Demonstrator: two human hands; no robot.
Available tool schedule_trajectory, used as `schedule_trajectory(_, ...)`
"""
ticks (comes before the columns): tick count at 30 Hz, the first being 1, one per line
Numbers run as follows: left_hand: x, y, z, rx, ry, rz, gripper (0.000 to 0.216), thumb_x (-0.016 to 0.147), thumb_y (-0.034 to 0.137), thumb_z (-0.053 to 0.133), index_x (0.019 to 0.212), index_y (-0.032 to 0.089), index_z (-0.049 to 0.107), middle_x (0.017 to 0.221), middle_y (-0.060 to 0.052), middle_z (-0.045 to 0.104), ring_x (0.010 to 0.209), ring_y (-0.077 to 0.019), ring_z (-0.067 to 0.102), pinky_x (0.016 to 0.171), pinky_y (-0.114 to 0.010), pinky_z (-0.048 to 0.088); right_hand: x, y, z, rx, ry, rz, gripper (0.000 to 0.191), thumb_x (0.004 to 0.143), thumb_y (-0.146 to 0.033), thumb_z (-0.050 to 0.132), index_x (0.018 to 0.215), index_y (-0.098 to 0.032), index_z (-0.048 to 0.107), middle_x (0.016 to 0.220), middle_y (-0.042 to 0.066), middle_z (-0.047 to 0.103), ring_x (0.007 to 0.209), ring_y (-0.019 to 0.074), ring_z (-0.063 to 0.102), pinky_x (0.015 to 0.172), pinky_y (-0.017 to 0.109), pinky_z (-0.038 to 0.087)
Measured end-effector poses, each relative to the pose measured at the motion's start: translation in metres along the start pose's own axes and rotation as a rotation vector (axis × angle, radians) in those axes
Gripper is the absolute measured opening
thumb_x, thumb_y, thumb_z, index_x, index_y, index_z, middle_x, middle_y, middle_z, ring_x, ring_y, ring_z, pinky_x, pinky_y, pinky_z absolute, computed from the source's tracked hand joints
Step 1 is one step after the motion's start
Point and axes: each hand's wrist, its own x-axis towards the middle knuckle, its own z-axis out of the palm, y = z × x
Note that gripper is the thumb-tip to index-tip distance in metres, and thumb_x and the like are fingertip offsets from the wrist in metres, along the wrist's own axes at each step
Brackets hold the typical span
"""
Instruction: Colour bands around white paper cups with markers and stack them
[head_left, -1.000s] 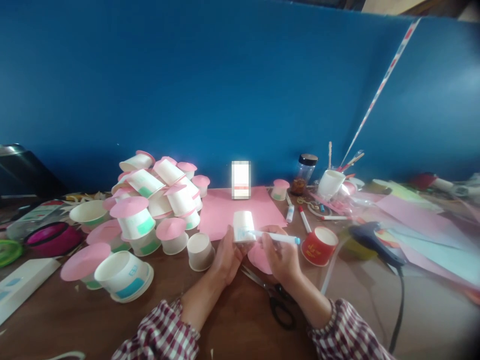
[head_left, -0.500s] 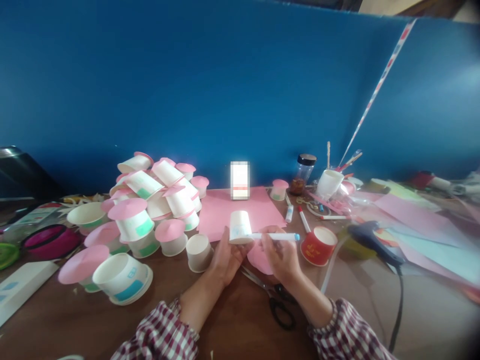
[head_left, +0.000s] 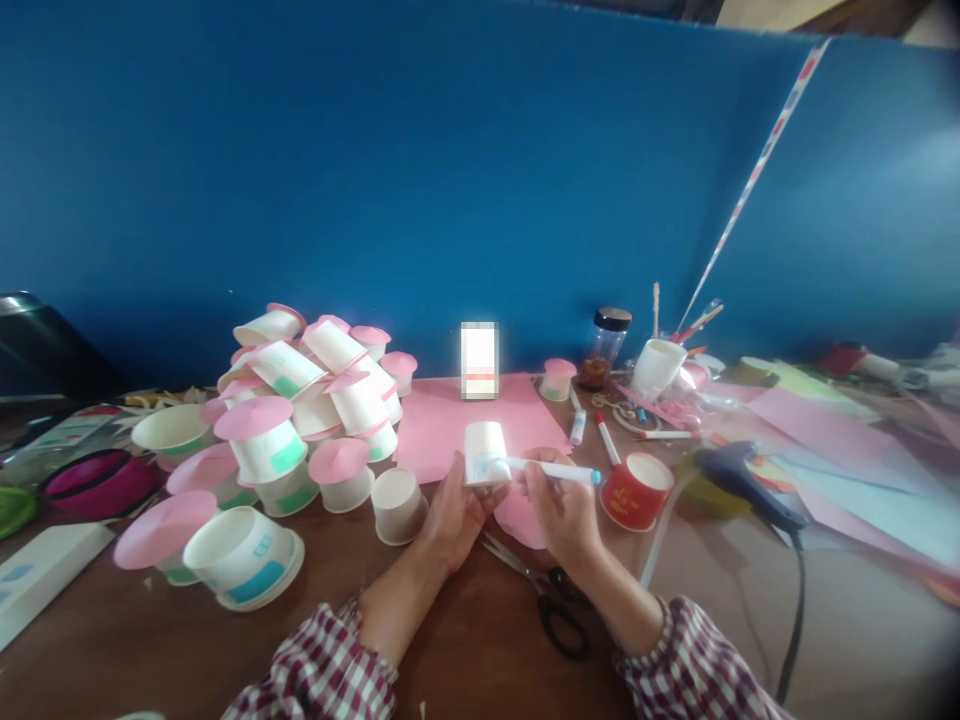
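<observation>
My left hand [head_left: 459,515] holds a small white paper cup [head_left: 485,452] from below, with faint blue marks on its side. My right hand [head_left: 559,505] grips a white marker [head_left: 559,470] with a light blue end, its tip at the cup's side. Beneath the hands lie a round pink paper piece [head_left: 521,515] and black-handled scissors [head_left: 559,610]. To the left of my left hand stands another white paper cup [head_left: 397,505]. Behind the held cup a pink paper sheet [head_left: 431,430] lies flat on the table.
Paper cups with pink cone tops [head_left: 255,420] are piled at the left. A red paper cup [head_left: 637,492], a glue gun [head_left: 757,485] with its cord and a red-capped marker [head_left: 607,438] lie to the right. A black-lidded jar [head_left: 606,345] stands by the blue wall [head_left: 450,180].
The held cup has shifted slightly to the right and turned a little. The marker now slants down more toward its right end; blue marks show more on the cup.
</observation>
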Motion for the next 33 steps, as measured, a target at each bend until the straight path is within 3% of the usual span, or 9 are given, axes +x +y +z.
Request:
schedule_trajectory(11,-0.0018,0.0001,0.0042,0.072,-0.028,0.045,0.044,0.087,0.041,0.048,0.111,0.006,0.059,0.102,-0.016,0.068,0.098,-0.0239,0.062,0.09,-0.036,0.047,0.0003,0.0016,0.0007,0.005,-0.009,-0.022,0.015,0.089,-0.026,0.048,0.088,-0.016,0.059,0.068,0.002,0.063,0.059,0.0131,0.061,0.054,0.021,0.048)
schedule_trajectory(22,-0.0053,0.0005,0.0074,0.123,-0.045,0.072,0.035,0.084,0.04,0.052,0.102,0.012,0.063,0.1,-0.012,0.069,0.096,-0.0233,0.063,0.091,-0.034,0.046,0.0004,-0.001,0.0009,-0.041,-0.009,-0.053,0.015,0.088,-0.024,0.048,0.087,-0.016,0.059,0.069,0.002,0.063,0.059,0.0131,0.06,0.055,0.021,0.048)
schedule_trajectory(29,-0.0006,-0.0009,0.0027,0.16,0.072,0.065,0.032,0.081,0.042,0.054,0.094,0.014,0.062,0.075,-0.01,0.069,0.091,-0.0255,0.064,0.086,-0.036,0.048,-0.0005,-0.0035,-0.001,-0.092,-0.06,-0.045,0.017,0.088,-0.027,0.047,0.085,-0.016,0.059,0.059,0.0,0.059,0.052,0.0127,0.057,0.047,0.02,0.043)
schedule_trajectory(33,0.0012,-0.0018,0.0001,0.184,0.115,0.084,0.032,0.08,0.043,0.054,0.092,0.015,0.062,0.063,-0.008,0.065,0.091,-0.0252,0.064,0.085,-0.036,0.047,0.0006,-0.0016,-0.0014,-0.144,-0.004,-0.056,0.018,0.088,-0.027,0.047,0.082,-0.015,0.059,0.06,0.001,0.059,0.051,0.0122,0.056,0.05,0.021,0.044)
